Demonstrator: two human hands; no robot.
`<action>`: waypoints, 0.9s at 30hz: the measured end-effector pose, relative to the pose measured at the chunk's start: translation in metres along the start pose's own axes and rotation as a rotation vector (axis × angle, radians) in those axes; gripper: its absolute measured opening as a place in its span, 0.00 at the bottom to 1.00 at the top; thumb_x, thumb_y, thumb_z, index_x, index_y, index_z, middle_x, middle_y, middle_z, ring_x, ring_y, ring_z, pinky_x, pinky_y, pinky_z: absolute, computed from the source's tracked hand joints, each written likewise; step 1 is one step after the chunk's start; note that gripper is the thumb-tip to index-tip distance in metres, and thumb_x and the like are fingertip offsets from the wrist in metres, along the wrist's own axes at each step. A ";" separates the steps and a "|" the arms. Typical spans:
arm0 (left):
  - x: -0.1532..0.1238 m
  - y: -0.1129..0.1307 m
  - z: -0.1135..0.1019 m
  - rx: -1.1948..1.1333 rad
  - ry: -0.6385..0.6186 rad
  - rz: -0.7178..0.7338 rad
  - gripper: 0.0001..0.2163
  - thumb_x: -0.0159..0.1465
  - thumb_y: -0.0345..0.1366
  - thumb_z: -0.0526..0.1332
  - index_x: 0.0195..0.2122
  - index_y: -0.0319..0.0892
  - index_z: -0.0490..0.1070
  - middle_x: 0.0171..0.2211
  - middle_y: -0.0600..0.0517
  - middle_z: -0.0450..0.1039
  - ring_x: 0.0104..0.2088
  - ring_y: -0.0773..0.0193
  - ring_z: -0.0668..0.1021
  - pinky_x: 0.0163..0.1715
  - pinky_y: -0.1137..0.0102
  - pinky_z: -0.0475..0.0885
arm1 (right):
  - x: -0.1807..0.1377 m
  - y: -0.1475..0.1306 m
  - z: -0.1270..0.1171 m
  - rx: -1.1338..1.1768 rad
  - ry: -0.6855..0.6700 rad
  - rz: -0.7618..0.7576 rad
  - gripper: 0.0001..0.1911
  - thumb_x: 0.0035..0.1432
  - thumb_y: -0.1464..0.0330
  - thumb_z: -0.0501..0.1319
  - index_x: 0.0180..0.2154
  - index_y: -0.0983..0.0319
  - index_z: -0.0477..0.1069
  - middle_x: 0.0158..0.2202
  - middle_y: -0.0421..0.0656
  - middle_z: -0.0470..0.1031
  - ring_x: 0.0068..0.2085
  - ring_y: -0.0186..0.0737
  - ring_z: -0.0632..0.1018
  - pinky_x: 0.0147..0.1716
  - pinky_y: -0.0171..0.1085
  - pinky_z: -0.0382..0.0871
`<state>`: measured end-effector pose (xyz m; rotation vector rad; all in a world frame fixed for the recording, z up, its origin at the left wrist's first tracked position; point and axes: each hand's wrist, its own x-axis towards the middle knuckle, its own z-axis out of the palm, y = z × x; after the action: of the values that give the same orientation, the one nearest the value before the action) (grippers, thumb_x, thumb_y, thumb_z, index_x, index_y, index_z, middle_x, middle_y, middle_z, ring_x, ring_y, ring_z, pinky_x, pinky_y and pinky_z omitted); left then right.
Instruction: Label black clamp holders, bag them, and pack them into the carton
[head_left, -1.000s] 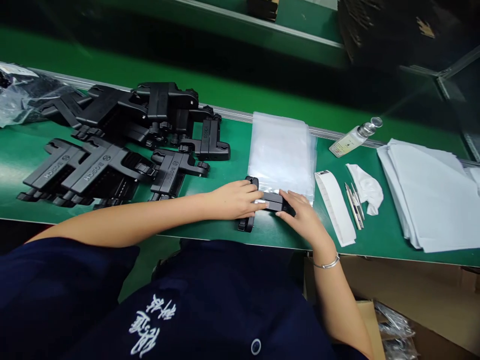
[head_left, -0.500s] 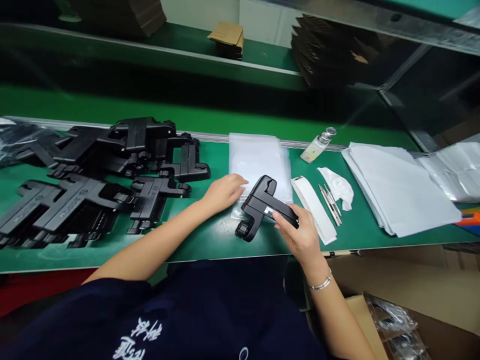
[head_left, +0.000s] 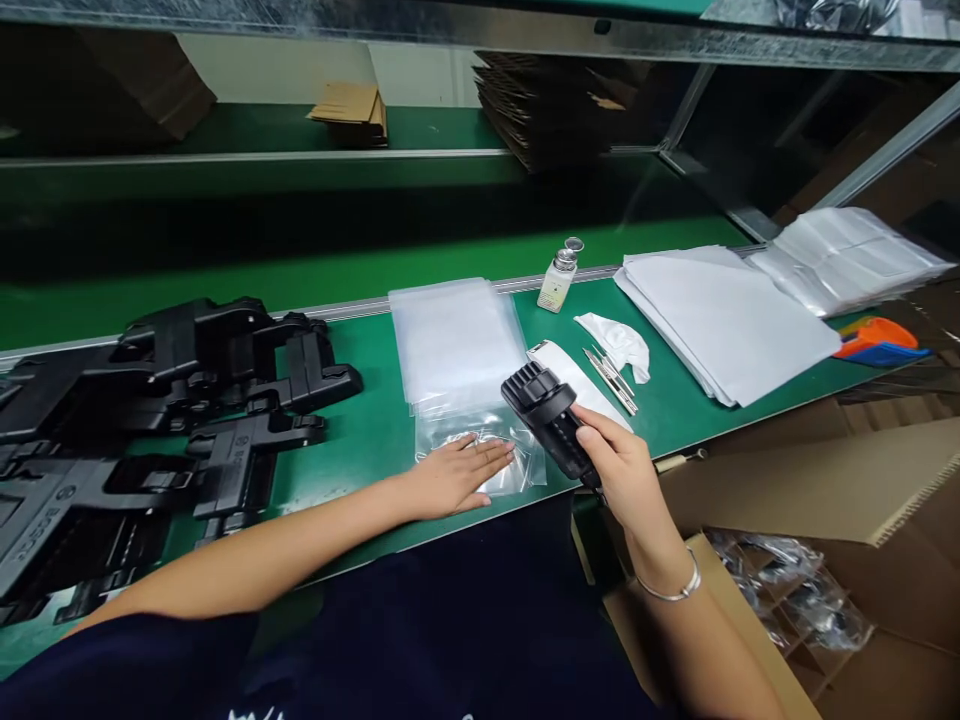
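Observation:
My left hand [head_left: 454, 478] lies flat with fingers stretched out on a clear plastic bag [head_left: 529, 470] at the front of the bench. Just behind it is a stack of clear plastic bags [head_left: 454, 330]. In my right hand [head_left: 622, 470] is a black plastic clamp bracket [head_left: 551, 418], held tilted above the bench with its ribbed end toward the bags. The fingers wrap its near end and hide part of it. To the left lie several similar black clamp brackets [head_left: 244, 450] in a pile.
A white strip [head_left: 574, 370], tweezers-like metal tools [head_left: 611, 380], a white cloth piece [head_left: 619, 340] and a pump bottle [head_left: 557, 283] lie right of the bags. Farther right are white sheets [head_left: 727, 320] and an orange-blue object [head_left: 877, 340]. An open carton [head_left: 810, 490] stands below the bench edge.
My left hand has flattened onto a bag that now lies nearer the front edge. The right hand has turned the clamp bracket so its end faces up. The view has shifted right.

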<state>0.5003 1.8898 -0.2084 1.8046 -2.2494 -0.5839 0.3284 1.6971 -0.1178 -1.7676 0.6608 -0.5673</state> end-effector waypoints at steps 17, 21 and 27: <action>0.012 -0.015 -0.014 0.264 0.248 -0.360 0.13 0.69 0.35 0.49 0.33 0.40 0.71 0.31 0.45 0.73 0.33 0.55 0.76 0.31 0.64 0.72 | -0.036 0.035 -0.018 0.223 -0.074 -0.164 0.35 0.52 0.46 0.64 0.60 0.49 0.62 0.45 0.47 0.78 0.44 0.49 0.80 0.44 0.48 0.75; 0.012 -0.021 -0.025 0.153 0.334 -0.416 0.14 0.70 0.34 0.46 0.41 0.40 0.71 0.34 0.46 0.75 0.36 0.57 0.78 0.33 0.67 0.72 | -0.047 0.045 -0.023 0.100 -0.140 -0.301 0.34 0.54 0.44 0.60 0.60 0.42 0.56 0.42 0.45 0.78 0.41 0.48 0.80 0.39 0.48 0.76; 0.014 -0.028 -0.040 0.063 0.444 -0.449 0.12 0.69 0.35 0.49 0.48 0.38 0.68 0.38 0.46 0.77 0.37 0.58 0.79 0.33 0.68 0.70 | -0.047 0.044 -0.021 0.015 -0.205 -0.328 0.30 0.57 0.47 0.58 0.59 0.39 0.55 0.42 0.45 0.77 0.42 0.50 0.80 0.41 0.51 0.75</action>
<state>0.5374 1.8646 -0.1855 2.2211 -1.6022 -0.1482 0.2735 1.7047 -0.1572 -1.9030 0.2249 -0.5987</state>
